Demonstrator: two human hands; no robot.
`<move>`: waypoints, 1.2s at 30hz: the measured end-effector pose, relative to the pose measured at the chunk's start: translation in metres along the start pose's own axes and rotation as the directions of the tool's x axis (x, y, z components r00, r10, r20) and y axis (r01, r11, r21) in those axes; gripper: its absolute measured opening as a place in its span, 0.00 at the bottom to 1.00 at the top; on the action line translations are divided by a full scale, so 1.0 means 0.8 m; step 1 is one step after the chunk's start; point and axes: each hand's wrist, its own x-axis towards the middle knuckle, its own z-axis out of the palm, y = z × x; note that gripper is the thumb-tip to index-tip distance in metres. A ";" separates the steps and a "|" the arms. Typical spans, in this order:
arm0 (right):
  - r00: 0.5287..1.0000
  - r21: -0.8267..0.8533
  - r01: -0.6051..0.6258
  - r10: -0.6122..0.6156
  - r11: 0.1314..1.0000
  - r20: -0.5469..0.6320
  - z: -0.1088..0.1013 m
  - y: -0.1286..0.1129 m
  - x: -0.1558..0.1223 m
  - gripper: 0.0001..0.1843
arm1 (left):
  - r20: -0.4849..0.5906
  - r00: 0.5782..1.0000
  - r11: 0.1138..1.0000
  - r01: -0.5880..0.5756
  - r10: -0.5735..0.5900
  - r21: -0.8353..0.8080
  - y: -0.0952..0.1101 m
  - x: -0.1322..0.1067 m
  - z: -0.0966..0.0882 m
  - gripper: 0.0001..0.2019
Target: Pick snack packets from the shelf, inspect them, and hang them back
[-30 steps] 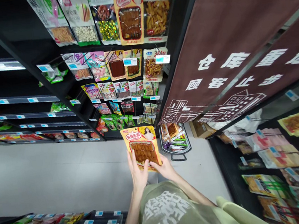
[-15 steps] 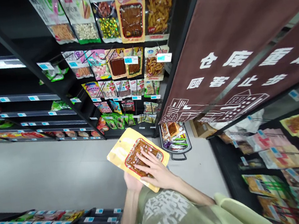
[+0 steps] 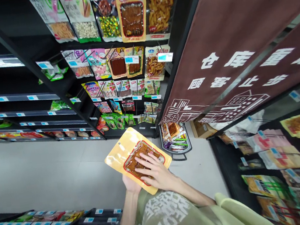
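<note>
A yellow snack packet [image 3: 121, 155] with a clear window onto brown food lies tilted in front of my shirt. Underneath it, my left hand [image 3: 132, 184] holds the packet by its lower left side; the fingers are hidden behind it. My right hand [image 3: 155, 173] rests on the front with its fingers spread flat over the window, partly covering the food.
Racks of hanging snack packets [image 3: 133, 21] rise ahead, beside dark shelves on the left. A basket [image 3: 178, 151] of packets stands on the floor near a cardboard box [image 3: 202, 129]. A brown curtain [image 3: 212, 36] and another display rack [image 3: 229, 168] are at right.
The packet's upper left corner has shifted slightly left, and its face is turned a little more toward me. My right hand stays spread on it.
</note>
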 end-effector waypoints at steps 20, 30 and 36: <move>0.996 0.223 -0.066 0.079 0.972 -0.048 0.012 0.015 0.002 0.51 | -0.056 0.998 1.000 0.006 -0.006 0.003 -0.024 0.002 -0.004 0.15; 0.923 0.451 -0.183 0.311 0.873 -0.228 0.021 0.032 -0.020 0.28 | 0.253 0.957 0.879 -0.240 0.142 0.412 -0.028 -0.005 0.029 0.28; 0.409 0.839 -0.292 0.852 0.460 -0.325 0.032 0.069 -0.030 0.21 | 0.272 0.893 0.635 -0.448 0.359 0.629 -0.017 0.003 0.040 0.20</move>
